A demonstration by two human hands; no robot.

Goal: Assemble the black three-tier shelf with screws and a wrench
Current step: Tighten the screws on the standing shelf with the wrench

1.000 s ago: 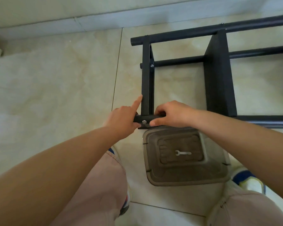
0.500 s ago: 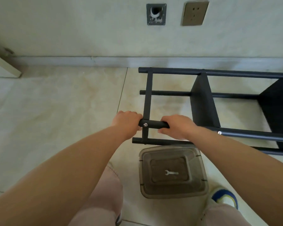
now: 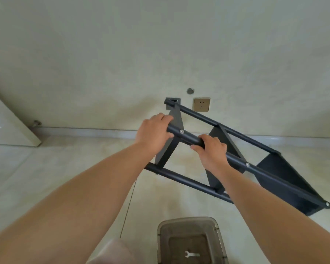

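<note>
The black three-tier shelf [image 3: 271, 169] is lifted off the floor and tilted, its left end raised and its right end low. My left hand [image 3: 153, 133] grips the end of the near top tube. My right hand [image 3: 211, 150] grips the same tube a little further along. A silver screw head [image 3: 181, 131] shows on the tube between my hands. A small silver wrench [image 3: 191, 254] lies in the grey plastic box [image 3: 164, 228] on the floor below.
The wall stands close behind the shelf, with a socket plate [image 3: 201, 104] and a small round fitting [image 3: 190, 90]. A white door [image 3: 10, 122] edge is at the left. Tiled floor spreads to the left and right. My knee [image 3: 111, 252] shows at the bottom.
Both hands have raised the shelf's left end off the floor, tipping it up toward the wall. The view has swung upward, and the box with the wrench now sits at the bottom edge.
</note>
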